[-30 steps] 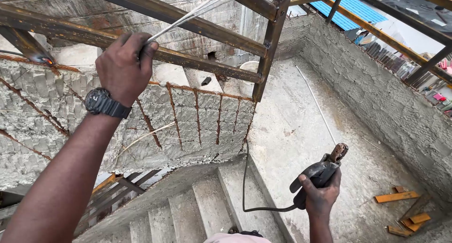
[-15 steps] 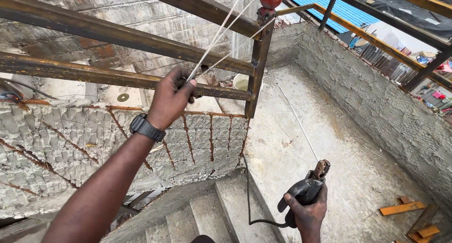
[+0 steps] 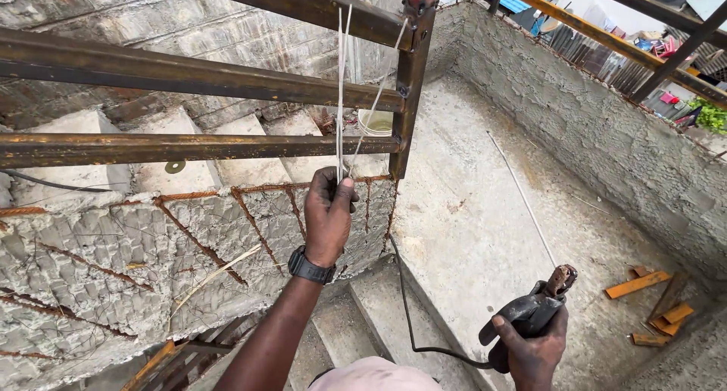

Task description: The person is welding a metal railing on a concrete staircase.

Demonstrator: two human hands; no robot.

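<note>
1. Left hand (image 3: 328, 218), centre frame, fist clamped on thin pale welding rods (image 3: 340, 88); rods run straight up past the rusty steel rails (image 3: 189, 73).
2. Right hand (image 3: 534, 347), lower right, clamped on a dark electrode holder (image 3: 530, 315), its black cable (image 3: 405, 308) looping left.
3. Hands well apart.
4. Rough concrete wall (image 3: 113, 239) with exposed rusty rebar, left.
5. Open grey landing (image 3: 485, 209) right of the steel post (image 3: 409, 95); wood scraps (image 3: 655, 300) at far right edge.

Soft, even daylight falls from above me; shadows are faint, the stairwell below is dimmer. Everything is sharp, with slight bending at the edges.
</note>
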